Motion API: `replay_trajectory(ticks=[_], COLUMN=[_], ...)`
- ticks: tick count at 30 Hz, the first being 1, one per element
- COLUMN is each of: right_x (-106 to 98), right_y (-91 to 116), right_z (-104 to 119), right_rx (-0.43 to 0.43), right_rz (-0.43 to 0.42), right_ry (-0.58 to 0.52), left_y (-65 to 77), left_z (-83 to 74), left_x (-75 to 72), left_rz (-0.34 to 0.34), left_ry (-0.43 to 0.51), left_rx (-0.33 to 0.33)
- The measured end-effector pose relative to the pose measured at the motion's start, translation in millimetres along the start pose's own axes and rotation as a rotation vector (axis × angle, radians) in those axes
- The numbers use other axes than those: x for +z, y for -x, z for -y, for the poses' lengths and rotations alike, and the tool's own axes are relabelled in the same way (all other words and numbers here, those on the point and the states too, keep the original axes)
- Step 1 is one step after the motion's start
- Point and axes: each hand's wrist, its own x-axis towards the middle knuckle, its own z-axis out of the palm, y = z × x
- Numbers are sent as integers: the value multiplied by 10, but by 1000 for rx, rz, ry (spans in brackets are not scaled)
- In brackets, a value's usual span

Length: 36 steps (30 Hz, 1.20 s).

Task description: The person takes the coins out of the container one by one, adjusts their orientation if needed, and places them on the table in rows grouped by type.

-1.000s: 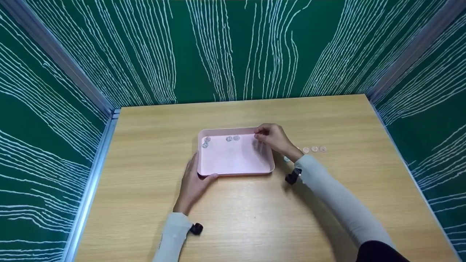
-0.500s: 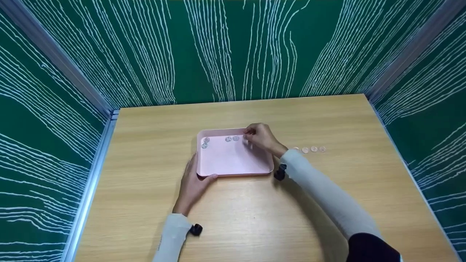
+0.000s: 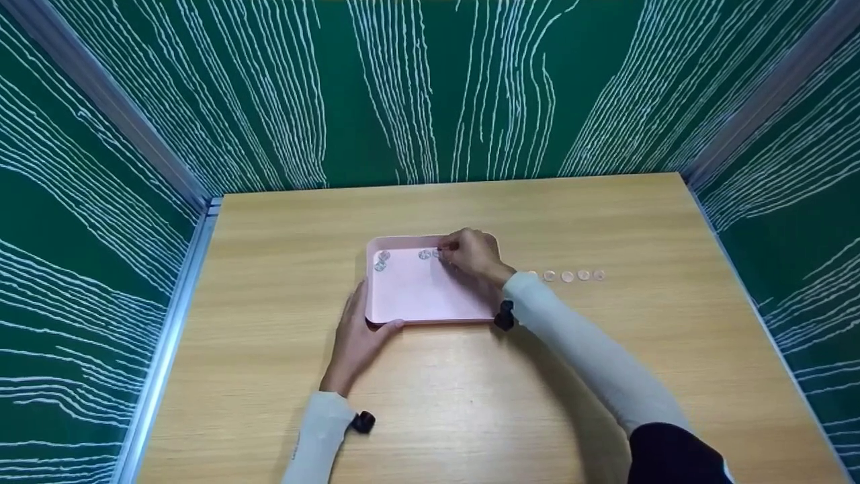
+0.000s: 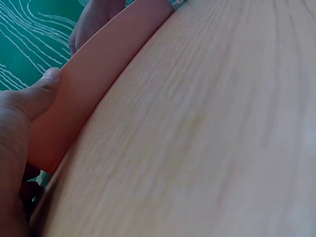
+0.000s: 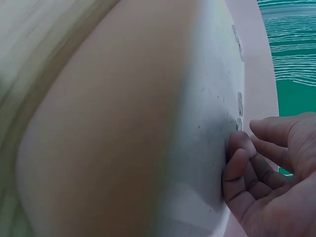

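Head view: the right hand (image 3: 471,253) has moved leftward along the far edge of the pink tray (image 3: 403,292), its curled fingers now at the paired discs (image 3: 424,255); whether they pinch anything, I cannot tell. The work therefore seems centred on that pair. The left hand (image 3: 354,336) grips the tray's near left corner. Toward the far edge of the surface (image 3: 457,396), the tray has a row of discs (image 3: 568,276) off its right edge.

A wood-grained table (image 3: 457,403) bears a pink tray (image 3: 410,289) and discs (image 3: 568,276).
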Motion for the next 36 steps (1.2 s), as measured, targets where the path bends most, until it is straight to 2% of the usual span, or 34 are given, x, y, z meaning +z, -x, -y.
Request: replay_trajectory(ticks=[7, 12, 16, 23, 31, 36], right_x=[-2, -1, 11, 28, -22, -39], right_y=[-12, -16, -26, -33, 26, 41], right_z=[7, -6, -19, -37, -55, -98], right_rx=[-51, -55, -58, -84, -146, -183], right_rz=[43, 59, 66, 134, 229, 253], right_ry=[97, 122, 156, 32, -17, -37], left_y=[1, -1, 4, 1, -6, -3], left_z=[-15, -2, 7, 8, 6, -5], left_x=[-1, -6, -9, -3, 3, 4], left_rz=[-1, -2, -1, 7, 10, 11], left_ry=[-7, -5, -5, -13, -3, -5], left_rx=[-4, 17, 6, -11, -22, -22])
